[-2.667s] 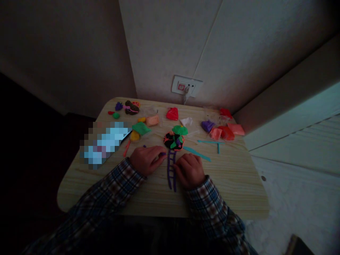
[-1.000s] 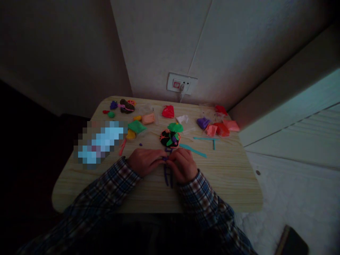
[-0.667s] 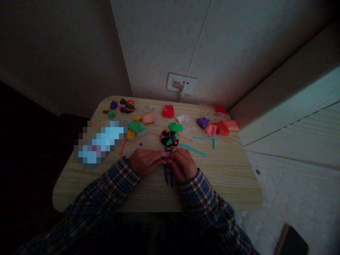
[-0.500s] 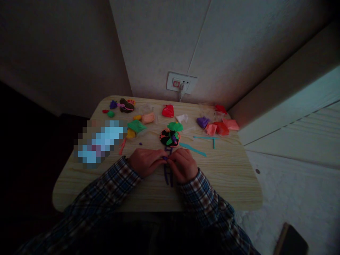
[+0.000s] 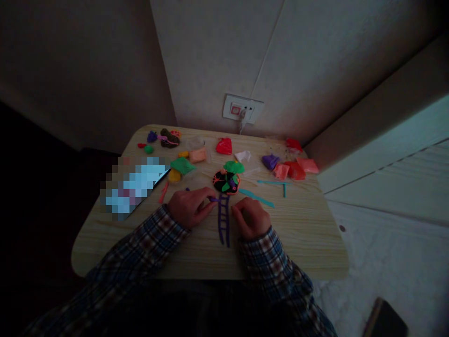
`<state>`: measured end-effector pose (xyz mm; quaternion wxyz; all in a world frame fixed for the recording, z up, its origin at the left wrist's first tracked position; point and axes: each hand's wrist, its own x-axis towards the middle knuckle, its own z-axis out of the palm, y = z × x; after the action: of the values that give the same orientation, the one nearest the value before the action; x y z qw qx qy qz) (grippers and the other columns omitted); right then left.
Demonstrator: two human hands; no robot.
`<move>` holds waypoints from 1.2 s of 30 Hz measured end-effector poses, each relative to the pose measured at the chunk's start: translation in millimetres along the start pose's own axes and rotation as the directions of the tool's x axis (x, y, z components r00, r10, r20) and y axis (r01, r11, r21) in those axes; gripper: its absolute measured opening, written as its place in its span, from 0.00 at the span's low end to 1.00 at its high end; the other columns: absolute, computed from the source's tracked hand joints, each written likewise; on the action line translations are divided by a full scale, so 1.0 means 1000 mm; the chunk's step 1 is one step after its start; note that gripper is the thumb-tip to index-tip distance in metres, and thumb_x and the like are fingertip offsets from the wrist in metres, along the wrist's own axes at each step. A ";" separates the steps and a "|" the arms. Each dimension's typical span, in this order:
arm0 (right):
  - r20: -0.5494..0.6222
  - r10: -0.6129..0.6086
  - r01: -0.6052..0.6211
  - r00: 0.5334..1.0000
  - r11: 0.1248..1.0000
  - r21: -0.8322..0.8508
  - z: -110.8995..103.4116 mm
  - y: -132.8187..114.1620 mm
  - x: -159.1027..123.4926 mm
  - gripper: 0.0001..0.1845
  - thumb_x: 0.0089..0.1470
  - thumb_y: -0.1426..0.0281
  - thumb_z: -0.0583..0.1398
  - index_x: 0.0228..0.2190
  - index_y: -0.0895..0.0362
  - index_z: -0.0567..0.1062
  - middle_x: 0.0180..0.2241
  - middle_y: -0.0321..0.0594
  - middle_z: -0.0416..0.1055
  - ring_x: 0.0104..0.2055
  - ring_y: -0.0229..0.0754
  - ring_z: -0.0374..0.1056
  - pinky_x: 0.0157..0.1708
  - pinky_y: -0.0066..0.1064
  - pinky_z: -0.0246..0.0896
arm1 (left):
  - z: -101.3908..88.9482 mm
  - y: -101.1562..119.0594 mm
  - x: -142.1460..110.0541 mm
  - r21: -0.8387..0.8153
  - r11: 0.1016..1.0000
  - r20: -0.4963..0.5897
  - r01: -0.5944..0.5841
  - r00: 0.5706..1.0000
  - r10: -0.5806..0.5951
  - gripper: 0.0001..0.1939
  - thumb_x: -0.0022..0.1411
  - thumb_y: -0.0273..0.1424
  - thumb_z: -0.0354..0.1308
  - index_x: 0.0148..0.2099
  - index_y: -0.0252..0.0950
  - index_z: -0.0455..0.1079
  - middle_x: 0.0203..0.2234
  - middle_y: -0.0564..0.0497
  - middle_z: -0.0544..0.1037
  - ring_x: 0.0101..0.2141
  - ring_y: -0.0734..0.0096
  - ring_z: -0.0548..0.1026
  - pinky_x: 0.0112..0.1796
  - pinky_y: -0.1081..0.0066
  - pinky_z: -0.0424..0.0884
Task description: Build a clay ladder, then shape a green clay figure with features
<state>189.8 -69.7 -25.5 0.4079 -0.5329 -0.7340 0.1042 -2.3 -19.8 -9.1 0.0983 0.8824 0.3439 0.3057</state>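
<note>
A purple clay ladder (image 5: pixel 223 222) lies on the table, several rungs between its two long rails. Its far end meets a round black clay piece (image 5: pixel 220 183) decorated with a green leafy top, orange strands and purple and green bits. Left of the ladder, my left hand (image 5: pixel 191 206) pinches a small piece of purple clay (image 5: pixel 212 199) between thumb and forefinger. My right hand (image 5: pixel 253 217) is curled just right of the ladder, thumb and forefinger pressed together; whether anything is between the tips is too small to see.
Green clay (image 5: pixel 183 166), a red pack (image 5: pixel 224 146), a purple lump (image 5: pixel 270 162) and several other clay packs sit along the back. Teal modelling tools (image 5: pixel 257 197) lie right of the black piece. A pixelated, bright device (image 5: pixel 135 187) rests at left. Behind is a wall socket (image 5: pixel 242 108).
My hands have come apart from above the ladder, uncovering its rungs. The left keeps the purple clay and has moved left; the right has shifted right. The view has shifted slightly.
</note>
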 end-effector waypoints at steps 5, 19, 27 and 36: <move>0.036 0.059 -0.060 0.998 0.998 0.024 -0.002 0.002 -0.005 0.09 0.56 0.69 0.56 0.25 0.56 0.71 0.23 0.36 0.70 0.27 0.39 0.65 0.31 0.33 0.59 | 0.000 0.002 0.000 -0.020 1.000 0.014 0.019 1.000 -0.019 0.12 0.66 0.35 0.48 0.38 0.33 0.68 0.18 0.57 0.72 0.17 0.79 0.67 0.21 0.76 0.60; 0.158 -0.033 0.051 0.987 0.992 -0.112 0.003 0.011 -0.015 0.17 0.58 0.64 0.54 0.20 0.55 0.68 0.19 0.35 0.66 0.24 0.37 0.62 0.32 0.32 0.54 | 0.000 0.001 0.002 -0.018 1.000 -0.011 -0.017 1.000 0.017 0.09 0.64 0.32 0.50 0.37 0.34 0.68 0.17 0.57 0.72 0.17 0.78 0.68 0.21 0.76 0.62; 0.190 -0.109 0.155 0.976 0.956 -0.249 0.007 0.010 -0.013 0.17 0.58 0.63 0.55 0.20 0.55 0.68 0.20 0.35 0.66 0.27 0.38 0.61 0.34 0.33 0.50 | 0.002 0.000 0.001 -0.010 0.999 -0.019 -0.033 0.999 0.033 0.07 0.65 0.32 0.50 0.38 0.35 0.67 0.21 0.57 0.74 0.17 0.79 0.68 0.22 0.76 0.62; 0.198 -0.147 0.198 0.969 0.942 -0.270 0.007 0.010 -0.009 0.16 0.57 0.63 0.56 0.20 0.55 0.68 0.20 0.35 0.66 0.27 0.38 0.61 0.33 0.33 0.48 | 0.004 -0.001 0.000 0.016 0.999 0.012 -0.030 0.999 0.029 0.08 0.65 0.33 0.50 0.38 0.35 0.67 0.22 0.56 0.75 0.19 0.78 0.69 0.24 0.75 0.63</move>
<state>192.9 -71.5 -40.7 0.2677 -0.5088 -0.8182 0.0064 -0.9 -19.0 -12.6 0.0888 0.8899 0.3326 0.2992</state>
